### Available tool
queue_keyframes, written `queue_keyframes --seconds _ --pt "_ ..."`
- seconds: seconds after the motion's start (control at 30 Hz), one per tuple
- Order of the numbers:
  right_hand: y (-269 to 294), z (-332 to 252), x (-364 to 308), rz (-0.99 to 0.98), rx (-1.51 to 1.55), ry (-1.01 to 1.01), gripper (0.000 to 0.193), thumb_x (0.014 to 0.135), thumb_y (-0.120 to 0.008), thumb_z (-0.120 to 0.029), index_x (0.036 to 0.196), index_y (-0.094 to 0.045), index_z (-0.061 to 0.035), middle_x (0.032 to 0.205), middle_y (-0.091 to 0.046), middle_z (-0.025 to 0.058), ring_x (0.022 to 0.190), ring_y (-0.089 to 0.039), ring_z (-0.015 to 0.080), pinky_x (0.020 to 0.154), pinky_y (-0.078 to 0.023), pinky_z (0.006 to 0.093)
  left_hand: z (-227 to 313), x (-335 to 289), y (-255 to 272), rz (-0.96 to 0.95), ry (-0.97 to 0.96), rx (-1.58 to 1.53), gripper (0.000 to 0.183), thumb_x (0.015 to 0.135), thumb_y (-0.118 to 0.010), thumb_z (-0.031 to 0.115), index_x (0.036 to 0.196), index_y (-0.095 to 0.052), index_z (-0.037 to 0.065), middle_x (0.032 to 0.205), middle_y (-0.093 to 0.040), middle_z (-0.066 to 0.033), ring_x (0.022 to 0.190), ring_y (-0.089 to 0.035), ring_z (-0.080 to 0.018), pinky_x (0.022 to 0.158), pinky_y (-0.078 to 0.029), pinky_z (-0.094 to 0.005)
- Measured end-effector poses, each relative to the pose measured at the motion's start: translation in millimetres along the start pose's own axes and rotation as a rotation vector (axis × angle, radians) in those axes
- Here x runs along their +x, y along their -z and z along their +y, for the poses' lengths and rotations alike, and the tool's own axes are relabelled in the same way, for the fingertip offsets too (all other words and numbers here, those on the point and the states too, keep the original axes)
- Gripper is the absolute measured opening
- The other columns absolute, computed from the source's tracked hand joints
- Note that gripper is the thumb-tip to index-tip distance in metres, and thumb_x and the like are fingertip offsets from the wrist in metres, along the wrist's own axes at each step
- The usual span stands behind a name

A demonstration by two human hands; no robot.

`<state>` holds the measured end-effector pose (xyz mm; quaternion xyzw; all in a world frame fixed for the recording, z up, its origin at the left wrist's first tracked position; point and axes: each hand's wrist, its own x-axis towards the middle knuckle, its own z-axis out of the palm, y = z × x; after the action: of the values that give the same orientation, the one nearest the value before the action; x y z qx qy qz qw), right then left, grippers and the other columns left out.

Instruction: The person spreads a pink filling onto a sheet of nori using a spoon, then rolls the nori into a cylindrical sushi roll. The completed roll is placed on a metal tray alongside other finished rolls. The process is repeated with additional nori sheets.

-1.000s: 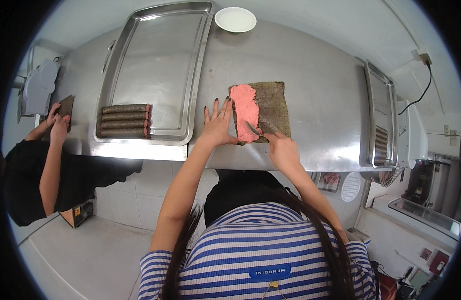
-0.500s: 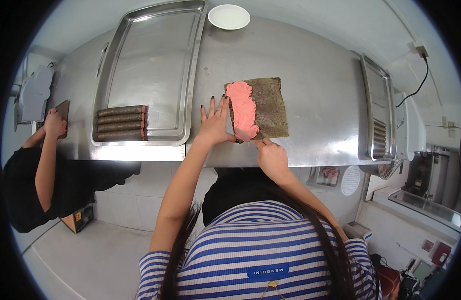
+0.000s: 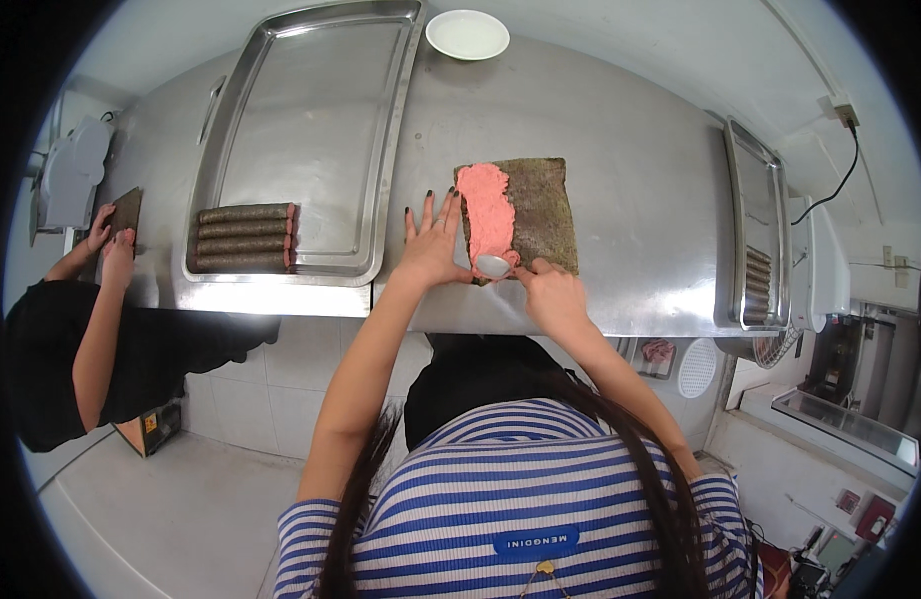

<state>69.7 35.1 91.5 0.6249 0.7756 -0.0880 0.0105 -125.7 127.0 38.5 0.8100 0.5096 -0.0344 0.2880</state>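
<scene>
A dark green nori sheet [image 3: 545,215] lies on the steel table with pink paste [image 3: 489,205] spread in a band along its left part. My right hand [image 3: 555,297] is closed round the handle of a metal spoon, at the sheet's near edge. The spoon's bowl [image 3: 493,266] rests on the near end of the paste; most of its handle is hidden by the fingers. My left hand [image 3: 432,247] lies with fingers spread along the sheet's left edge, its thumb by the near left corner.
On the left, a large steel tray [image 3: 378,190] holds several nori rolls [image 3: 243,239]. A white bowl [image 3: 467,36] stands at the back. Another tray [image 3: 737,190] with rolls is at the far right. At far left, a co-worker's hands [image 3: 116,245] handle a dark sheet.
The spoon's bowl has turned to show more of its face at the paste's near end, and my right hand has shifted slightly. The co-worker's hands have moved apart on their sheet.
</scene>
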Motion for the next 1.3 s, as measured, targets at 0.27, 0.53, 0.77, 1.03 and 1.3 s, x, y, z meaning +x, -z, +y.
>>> queue_keyframes --seconds 0.27,0.53,0.77,1.03,1.3 --pt "25 16 22 0.117 0.003 0.080 0.023 0.079 -0.055 -0.009 0.098 -0.068 -0.0075 0.087 -0.060 0.0100 0.083 -0.063 0.0279 0.068 -0.054 0.0409 1 0 2 -0.007 0.010 -0.017 0.134 0.051 -0.081 0.040 0.150 0.001 0.004 0.158 -0.010 -0.0142 0.145 -0.002 -0.0378 0.114 -0.005 -0.0597" --pt "7 1 9 0.026 -0.043 0.058 0.017 0.079 -0.055 -0.010 0.089 -0.068 -0.0055 0.087 -0.062 0.0126 0.083 -0.065 0.0299 0.069 -0.054 0.0408 1 0 1 -0.005 0.004 -0.007 0.134 0.051 -0.082 0.043 0.150 -0.001 0.004 0.158 -0.011 -0.0140 0.145 -0.002 -0.0368 0.114 -0.004 -0.0592" --pt "30 36 14 -0.040 -0.017 0.076 0.027 0.073 -0.058 -0.003 0.095 -0.072 -0.0102 0.081 -0.061 0.0095 0.082 -0.063 0.0295 0.071 -0.053 0.0421 0 1 1 -0.027 0.019 0.020 0.134 0.052 -0.083 0.046 0.151 -0.002 0.004 0.158 -0.010 -0.0132 0.145 -0.002 -0.0358 0.114 -0.004 -0.0587" --pt "48 57 13 0.042 0.075 -0.024 0.024 0.079 -0.056 -0.005 0.095 -0.073 -0.0104 0.078 -0.059 0.0095 0.077 -0.062 0.0298 0.068 -0.051 0.0422 1 1 0 -0.025 0.016 0.035 0.134 0.053 -0.082 0.046 0.150 -0.001 0.003 0.158 -0.010 -0.0138 0.145 -0.001 -0.0365 0.114 -0.004 -0.0590" --pt "53 53 5 0.004 0.062 -0.041 0.022 0.077 -0.058 -0.008 0.094 -0.072 -0.0108 0.085 -0.063 0.0088 0.083 -0.064 0.0293 0.071 -0.053 0.0427 2 1 2 -0.031 0.036 0.033 0.134 0.053 -0.084 0.045 0.150 -0.002 0.004 0.158 -0.010 -0.0120 0.145 -0.002 -0.0368 0.114 -0.005 -0.0596"
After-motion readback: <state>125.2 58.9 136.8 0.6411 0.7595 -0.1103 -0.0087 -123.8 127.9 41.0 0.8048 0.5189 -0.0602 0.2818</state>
